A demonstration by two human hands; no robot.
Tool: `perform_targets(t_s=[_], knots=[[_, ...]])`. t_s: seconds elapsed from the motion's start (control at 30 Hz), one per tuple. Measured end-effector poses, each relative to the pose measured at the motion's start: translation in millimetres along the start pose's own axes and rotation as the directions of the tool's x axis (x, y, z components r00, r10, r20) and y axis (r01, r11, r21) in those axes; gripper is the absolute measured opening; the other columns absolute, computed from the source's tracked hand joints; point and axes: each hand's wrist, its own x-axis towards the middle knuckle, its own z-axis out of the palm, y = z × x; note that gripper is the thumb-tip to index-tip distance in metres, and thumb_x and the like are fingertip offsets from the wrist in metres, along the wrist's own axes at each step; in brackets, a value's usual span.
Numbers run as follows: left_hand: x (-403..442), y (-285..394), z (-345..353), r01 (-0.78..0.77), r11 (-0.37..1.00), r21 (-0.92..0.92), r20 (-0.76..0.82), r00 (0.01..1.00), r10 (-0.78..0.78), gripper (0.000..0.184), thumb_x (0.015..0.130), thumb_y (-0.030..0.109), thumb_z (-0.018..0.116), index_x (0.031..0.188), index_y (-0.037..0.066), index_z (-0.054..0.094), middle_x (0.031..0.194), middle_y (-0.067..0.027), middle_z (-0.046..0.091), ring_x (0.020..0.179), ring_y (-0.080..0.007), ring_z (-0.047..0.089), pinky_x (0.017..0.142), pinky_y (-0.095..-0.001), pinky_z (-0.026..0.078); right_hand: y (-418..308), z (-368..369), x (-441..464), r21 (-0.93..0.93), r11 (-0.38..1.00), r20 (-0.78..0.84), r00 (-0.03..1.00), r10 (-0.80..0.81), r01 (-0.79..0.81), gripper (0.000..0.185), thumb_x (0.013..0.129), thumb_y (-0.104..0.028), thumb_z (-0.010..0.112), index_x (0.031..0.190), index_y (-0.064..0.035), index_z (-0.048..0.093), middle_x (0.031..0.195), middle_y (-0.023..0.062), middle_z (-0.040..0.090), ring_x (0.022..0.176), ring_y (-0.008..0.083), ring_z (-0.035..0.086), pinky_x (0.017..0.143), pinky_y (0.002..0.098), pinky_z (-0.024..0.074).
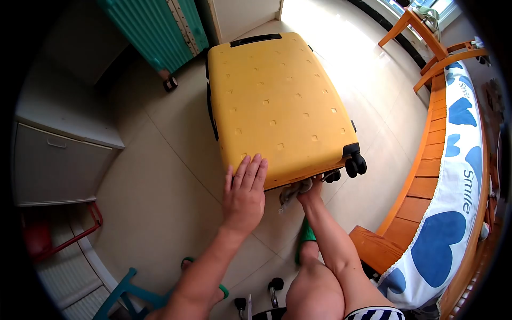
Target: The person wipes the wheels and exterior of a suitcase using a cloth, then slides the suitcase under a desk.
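Observation:
A yellow suitcase [277, 106] lies flat on the tiled floor, its shell patterned with small square dents. My left hand [246, 184] rests flat on the near left corner of the shell, fingers stretched out. Below the near edge, my right hand [311, 193] is closed on a bunched greyish cloth [290, 195], beside the black wheels [354, 164] at the near right corner. The fingertips of that hand are partly hidden by the suitcase. A black handle [256, 40] is set in the far end.
A teal suitcase [154, 32] stands at the far left, near a grey cabinet [61, 160]. Along the right runs a wooden bench [421, 181] with a white and blue cover [440, 240]. A blue stool [125, 290] is at lower left; green slippers [306, 237] are on my feet.

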Motion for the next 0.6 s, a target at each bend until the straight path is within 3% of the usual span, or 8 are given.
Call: perform_targets(t_s=[0.07, 0.13, 0.2, 0.27, 0.3, 0.37, 0.47, 0.6], knots=[[-3.5, -4.7, 5.2, 0.002, 1.000, -0.026, 0.009, 1.000, -0.002, 0.062, 0.083, 0.009, 0.067, 0.142, 0.009, 0.046, 0.145, -0.0096, 0.046, 0.136, -0.0288, 0.041, 0.114, -0.0450, 0.028, -6.5, 10.2, -6.7, 0.007, 1.000, -0.005, 1.000, 0.002, -0.002, 0.060, 0.094, -0.061, 0.047, 0.119, -0.0072, 0.054, 0.108, 0.0079, 0.062, 0.099, 0.0264, 0.060, 0.081, 0.0391, 0.0518], [-15.4, -28.4, 12.1, 0.077, 0.874, -0.480, -0.138, 0.977, -0.161, 0.060, 0.086, 0.009, 0.068, 0.142, 0.008, 0.046, 0.142, -0.0141, 0.047, 0.132, -0.0303, 0.044, 0.114, -0.0430, 0.027, -8.4, 3.7, -1.9, -0.017, 1.000, 0.005, 1.000, 0.005, -0.005, 0.061, 0.094, -0.062, 0.046, 0.119, -0.0072, 0.054, 0.106, 0.0079, 0.063, 0.098, 0.0264, 0.060, 0.080, 0.0400, 0.0519], [-25.7, -49.3, 19.8, 0.202, 0.822, -0.532, -0.127, 0.941, -0.313, 0.054, 0.095, 0.025, 0.061, 0.144, 0.007, 0.043, 0.141, -0.0157, 0.047, 0.128, -0.0301, 0.047, 0.113, -0.0418, 0.028, -8.5, -9.2, 5.8, -0.034, 0.999, 0.011, 1.000, 0.017, -0.017, 0.062, 0.094, -0.063, 0.045, 0.119, -0.0072, 0.054, 0.104, 0.0080, 0.064, 0.097, 0.0263, 0.061, 0.079, 0.0408, 0.0521], [-34.0, -71.4, 39.0, 0.481, 0.066, -0.874, 0.269, 0.592, -0.759, 0.059, 0.101, 0.047, 0.046, 0.145, 0.009, 0.042, 0.138, -0.0131, 0.051, 0.123, -0.0260, 0.050, 0.110, -0.0401, 0.032, -13.9, -20.2, 13.5, -0.056, 0.998, 0.191, 0.981, 0.042, -0.032, 0.065, 0.093, -0.066, 0.043, 0.118, -0.0068, 0.054, 0.100, 0.0096, 0.064, 0.087, 0.0275, 0.062, 0.070, 0.0419, 0.0530], [-43.2, -75.9, 53.5, 0.483, 0.068, -0.873, 0.268, 0.590, -0.762, 0.059, 0.101, 0.047, 0.046, 0.145, 0.009, 0.042, 0.138, -0.0131, 0.051, 0.123, -0.0260, 0.050, 0.110, -0.0401, 0.032, -15.6, 8.1, -3.7, 0.032, 0.999, 0.002, 1.000, 0.028, -0.028, 0.065, 0.092, -0.067, 0.043, 0.114, -0.0071, 0.054, 0.095, 0.0106, 0.063, 0.073, 0.0290, 0.062, 0.059, 0.0413, 0.0522], [-62.0, -77.2, 77.7, 0.656, -0.315, -0.686, 0.703, 0.486, -0.520, 0.069, 0.098, 0.063, 0.038, 0.140, 0.009, 0.046, 0.131, -0.0108, 0.055, 0.118, -0.0238, 0.053, 0.103, -0.0393, 0.040, -16.8, 17.3, -9.2, 0.003, 1.000, -0.002, 1.000, 0.020, -0.020, 0.062, 0.093, -0.066, 0.042, 0.113, -0.0080, 0.054, 0.093, 0.0107, 0.062, 0.070, 0.0292, 0.061, 0.055, 0.0410, 0.0512], [-61.9, -55.0, 80.6, 0.594, -0.508, -0.624, 0.777, 0.542, -0.321, 0.069, 0.098, 0.066, 0.028, 0.137, 0.014, 0.050, 0.129, -0.0067, 0.059, 0.119, -0.0187, 0.053, 0.103, -0.0398, 0.038, -14.6, 9.4, -6.0, -0.056, 0.998, -0.009, 1.000, -0.024, 0.024, 0.056, 0.095, -0.062, 0.041, 0.112, -0.0105, 0.053, 0.090, 0.0105, 0.061, 0.066, 0.0291, 0.060, 0.052, 0.0409, 0.0502], [-63.6, -48.0, 81.8, 0.486, -0.620, -0.616, 0.760, 0.575, -0.304, 0.061, 0.099, 0.062, 0.036, 0.128, 0.011, 0.055, 0.117, -0.0074, 0.064, 0.112, -0.0225, 0.059, 0.101, -0.0425, 0.043, -15.3, 6.6, -7.5, -0.089, 0.996, -0.024, 1.000, -0.009, 0.007, 0.045, 0.098, -0.054, 0.039, 0.113, -0.0141, 0.053, 0.088, 0.0099, 0.060, 0.066, 0.0279, 0.058, 0.050, 0.0411, 0.0485]])
